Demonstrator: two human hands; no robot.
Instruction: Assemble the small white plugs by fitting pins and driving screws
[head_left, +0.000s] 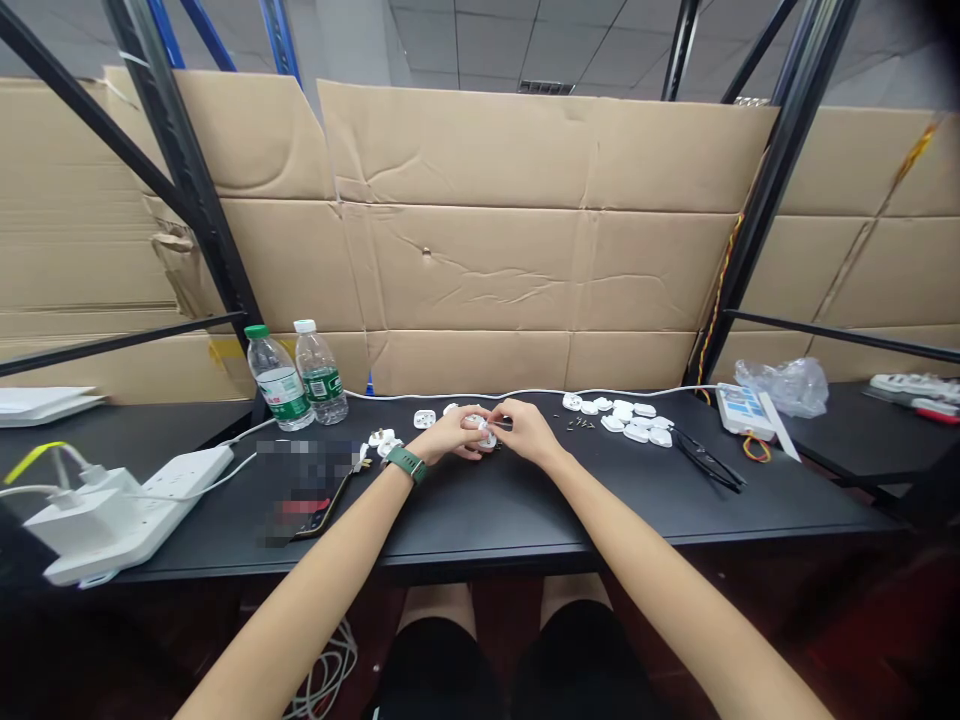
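My left hand (450, 435) and my right hand (525, 428) meet over the middle of the black table (487, 510). Both close their fingers on a small white plastic plug part (484, 432) held between them just above the tabletop. A green watch (406, 464) sits on my left wrist. A few loose white plug parts (384, 440) lie left of my hands. A cluster of several white plug shells (630, 418) lies to the right, with small dark screws (581, 424) beside it.
Two water bottles (300, 375) stand at the back left. A white power strip (127, 505) lies at the left, a phone (319, 500) near my left forearm. Black pliers (709, 462), a white box (742, 410) and a plastic bag (784, 385) lie right. Cardboard walls the back.
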